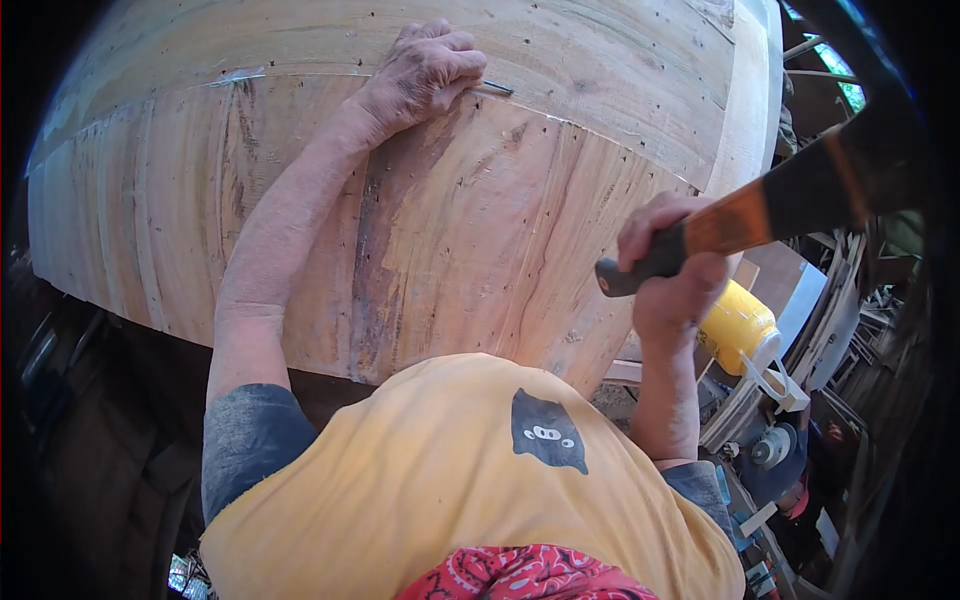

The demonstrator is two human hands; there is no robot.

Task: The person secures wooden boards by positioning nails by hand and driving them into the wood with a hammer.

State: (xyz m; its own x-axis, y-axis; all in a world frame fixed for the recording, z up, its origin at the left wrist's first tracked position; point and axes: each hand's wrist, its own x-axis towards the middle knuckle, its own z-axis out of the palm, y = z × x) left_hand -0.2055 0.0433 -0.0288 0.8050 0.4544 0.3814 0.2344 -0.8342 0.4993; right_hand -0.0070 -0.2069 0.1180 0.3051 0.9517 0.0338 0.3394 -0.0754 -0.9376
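Left grip: the person's left grip (425, 75) is nearly closed, with bent fingers, and its fingertips pinch a thin nail (497, 87).
Nail: it sticks out to the right of these fingers, close to the seam; its other end is hidden, and one cannot tell whether it touches the wood.
Right grip: the right grip (672, 255) is closed around the handle of a tool (728, 218), near the handle's butt end.
Tool: its handle is black and orange and slants toward the upper right; the far end is too dark to make out.
Wooden panel: the broad wooden panel (450, 240) is of joined boards, with many small dark marks; a pale seam (560, 119) crosses it.
Clothes: a yellow shirt (430, 470) and a red patterned bandana (530, 578).
Right side: a yellow bucket (738, 325) lies tilted behind the right forearm.
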